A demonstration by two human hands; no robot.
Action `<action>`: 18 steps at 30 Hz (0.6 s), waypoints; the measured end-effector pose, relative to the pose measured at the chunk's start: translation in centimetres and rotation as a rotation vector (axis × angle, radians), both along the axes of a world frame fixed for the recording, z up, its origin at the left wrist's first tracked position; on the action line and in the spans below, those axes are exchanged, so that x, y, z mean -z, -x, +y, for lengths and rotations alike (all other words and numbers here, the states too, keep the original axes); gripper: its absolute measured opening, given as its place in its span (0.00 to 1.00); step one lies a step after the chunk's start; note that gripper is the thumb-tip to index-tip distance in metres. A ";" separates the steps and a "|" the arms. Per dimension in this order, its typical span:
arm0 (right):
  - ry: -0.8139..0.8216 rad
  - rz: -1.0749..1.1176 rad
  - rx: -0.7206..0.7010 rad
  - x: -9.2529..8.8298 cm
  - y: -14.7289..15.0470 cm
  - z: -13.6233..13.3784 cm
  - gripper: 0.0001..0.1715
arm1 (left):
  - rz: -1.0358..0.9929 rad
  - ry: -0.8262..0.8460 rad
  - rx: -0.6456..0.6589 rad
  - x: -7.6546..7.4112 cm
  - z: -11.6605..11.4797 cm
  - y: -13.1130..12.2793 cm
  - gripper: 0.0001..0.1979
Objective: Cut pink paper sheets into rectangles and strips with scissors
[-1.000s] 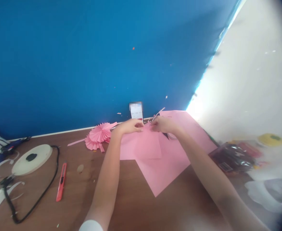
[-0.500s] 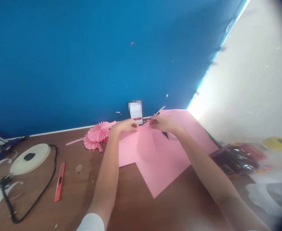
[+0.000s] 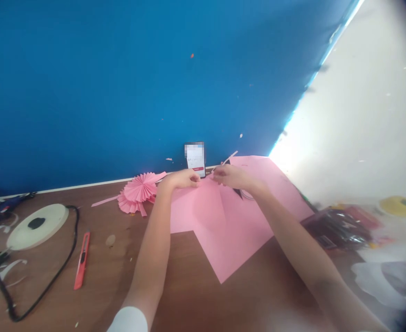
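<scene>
A sheet of pink paper lies over the middle of the table, its near corner pointing toward me and its middle bulging up between my arms. At its far edge my left hand pinches the paper with closed fingers. A short way to the right, my right hand also grips that far edge, fingertips pressed together. Behind the hands a phone leans against the blue wall. More pink paper spreads under and beyond my right forearm. Left of my left hand rest pleated pink paper fans.
A red box cutter lies on the brown table at left. Beyond it are a pale round disc and a black cable. Plastic-wrapped packs sit at the right, beside the white wall.
My view has shifted slightly. Both hands keep nearly the same place at the paper's far edge, the right one a touch closer to the left.
</scene>
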State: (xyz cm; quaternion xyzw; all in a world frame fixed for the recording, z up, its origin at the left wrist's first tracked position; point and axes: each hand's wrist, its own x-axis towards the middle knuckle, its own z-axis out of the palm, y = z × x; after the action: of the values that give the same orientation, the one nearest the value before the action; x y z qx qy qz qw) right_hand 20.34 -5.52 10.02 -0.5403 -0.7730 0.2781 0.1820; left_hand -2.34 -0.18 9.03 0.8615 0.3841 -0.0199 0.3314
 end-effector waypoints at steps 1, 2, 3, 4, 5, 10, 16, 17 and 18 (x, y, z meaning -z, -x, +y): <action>-0.029 -0.015 -0.029 0.1 0.1 0.0 0.10 | -0.001 -0.004 -0.002 0.0 -0.1 0.0 0.09; -0.053 -0.033 -0.055 0.3 0.1 0.1 0.09 | -0.005 -0.005 -0.003 -0.1 -0.1 -0.1 0.09; -0.070 -0.049 -0.076 0.5 0.1 0.2 0.07 | -0.012 -0.002 0.000 -0.1 -0.2 -0.2 0.09; -0.078 -0.062 -0.092 0.6 0.0 0.3 0.07 | -0.021 0.002 0.003 -0.1 -0.2 -0.3 0.09; -0.078 -0.069 -0.098 0.7 -0.1 0.4 0.06 | -0.027 0.003 0.006 -0.1 -0.3 -0.3 0.08; -0.014 -0.083 -0.053 0.1 -0.6 0.3 0.06 | -0.010 -0.002 0.052 0.5 0.1 -0.7 0.04; 0.126 0.060 0.016 -2.8 -0.4 -1.2 0.21 | -0.132 -0.052 0.000 0.1 0.2 -0.9 0.06; 0.117 0.082 0.049 -3.1 -0.3 -1.3 0.24 | -0.181 -0.049 0.006 -0.3 0.1 -0.9 0.08; 0.112 0.095 0.073 -3.3 -0.2 -1.4 0.24 | -0.240 -0.042 0.023 -0.7 -0.1 -0.9 0.09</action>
State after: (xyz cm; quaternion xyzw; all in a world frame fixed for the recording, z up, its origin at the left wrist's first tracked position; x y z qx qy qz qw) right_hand 20.54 -6.93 13.28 -0.5638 -0.7265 0.3393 0.1980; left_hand -1.47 -0.28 9.74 0.8689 0.3322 0.0878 0.3564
